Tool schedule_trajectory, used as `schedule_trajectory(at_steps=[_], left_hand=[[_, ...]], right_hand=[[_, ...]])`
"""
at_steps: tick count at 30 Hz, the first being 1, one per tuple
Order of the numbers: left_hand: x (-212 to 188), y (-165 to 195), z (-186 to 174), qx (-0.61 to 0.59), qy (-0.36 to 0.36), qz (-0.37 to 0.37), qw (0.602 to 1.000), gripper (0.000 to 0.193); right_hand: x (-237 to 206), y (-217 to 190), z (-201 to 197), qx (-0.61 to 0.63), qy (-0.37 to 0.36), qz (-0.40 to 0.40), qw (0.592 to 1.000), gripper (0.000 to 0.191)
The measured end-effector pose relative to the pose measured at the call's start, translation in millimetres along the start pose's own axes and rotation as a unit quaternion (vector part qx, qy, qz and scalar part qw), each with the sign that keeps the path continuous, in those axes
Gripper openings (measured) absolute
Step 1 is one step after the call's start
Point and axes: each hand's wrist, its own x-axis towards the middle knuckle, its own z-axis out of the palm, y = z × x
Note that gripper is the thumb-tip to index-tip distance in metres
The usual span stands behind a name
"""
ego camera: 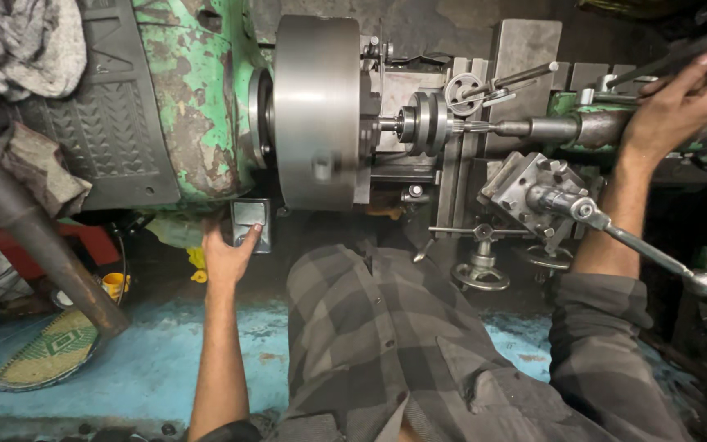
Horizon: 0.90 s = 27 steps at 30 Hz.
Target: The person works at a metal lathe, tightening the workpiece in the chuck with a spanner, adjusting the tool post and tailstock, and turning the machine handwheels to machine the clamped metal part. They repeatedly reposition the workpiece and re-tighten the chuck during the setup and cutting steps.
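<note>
While my left hand (229, 255) presses its fingers on the small grey switch box (252, 223) under the lathe's green headstock (198, 98), my right hand (679, 105) is wrapped around the tailstock lever (671, 56). Between them the big steel chuck (317, 110) looks blurred. Below, a worn blue floor (149, 368) carries a woven mat (47, 354) at its left edge.

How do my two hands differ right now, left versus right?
The left hand is low, by the green headstock, fingers resting on a small grey switch box; the right hand is raised far right, fingers wrapped round a dark lever handle at the tailstock. The left arm looks nearly straight, the right bent. Both are bare.
</note>
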Motion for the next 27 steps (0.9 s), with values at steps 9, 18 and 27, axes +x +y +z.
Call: schedule_trajectory(at_steps=[9, 18, 27], left_hand=[[1, 28, -1, 0.066, -0.043, 0.026, 0.997, 0.090], [-41, 87, 84, 0.069, -0.020, 0.085, 0.994, 0.050], [-16, 69, 206, -0.456, -0.130, -0.246, 0.845, 0.035]], right_hand=[[1, 26, 2, 0.045, -0.002, 0.041, 0.998, 0.019], [1, 24, 0, -0.023, 0.002, 0.049, 0.999, 0.032], [4, 27, 1, 0.045, -0.049, 0.097, 0.993, 0.050]])
